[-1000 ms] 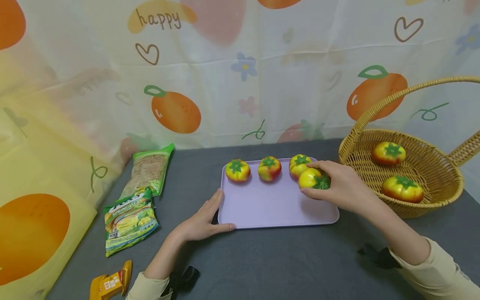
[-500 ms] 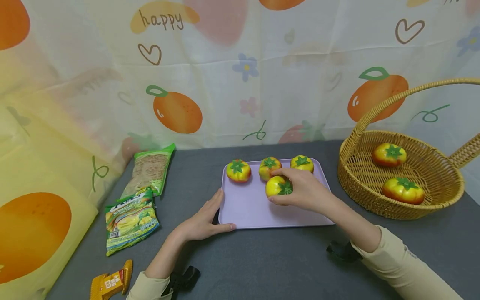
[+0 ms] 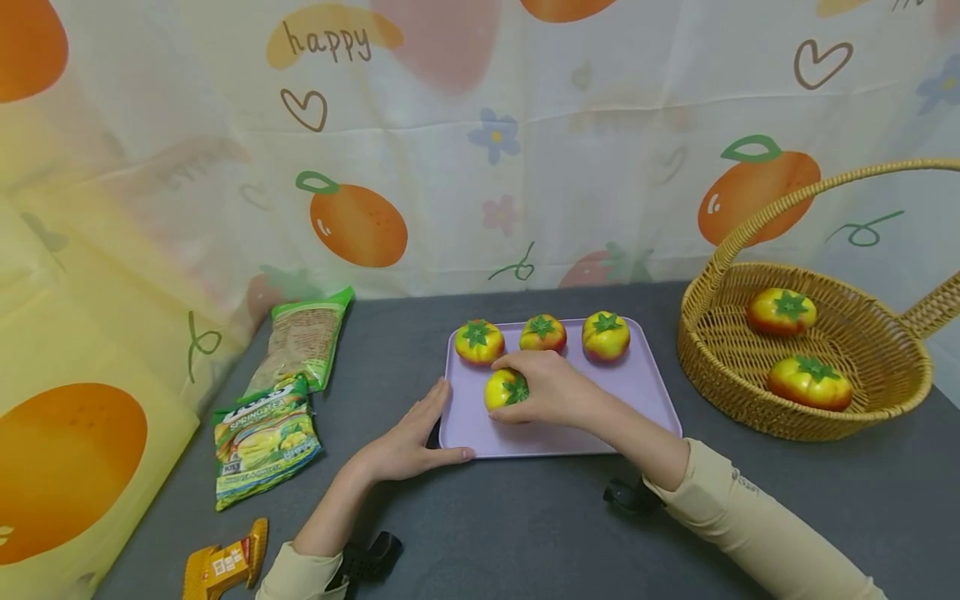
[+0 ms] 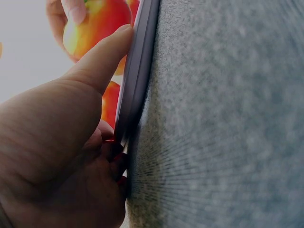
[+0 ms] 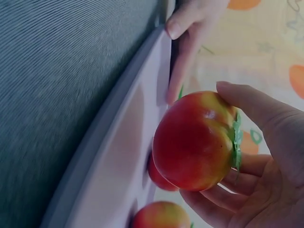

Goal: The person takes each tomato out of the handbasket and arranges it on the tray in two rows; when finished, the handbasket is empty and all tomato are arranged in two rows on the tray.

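My right hand grips a yellow-red toy tomato low over the front left part of a lilac tray. The right wrist view shows that tomato cupped in my right hand, close to the tray. Three more tomatoes stand in a row along the tray's back edge: left, middle, right. My left hand holds the tray's front left corner. In the left wrist view its thumb lies on the rim with the fingers curled at the edge.
A wicker basket with a tall handle stands at the right and holds two tomatoes. Two green snack packets and a small yellow packet lie at the left. A printed curtain hangs behind the grey table.
My right hand has carried the tomato leftward across the tray, from its right side to its front left. The left hand has kept its hold on the corner.
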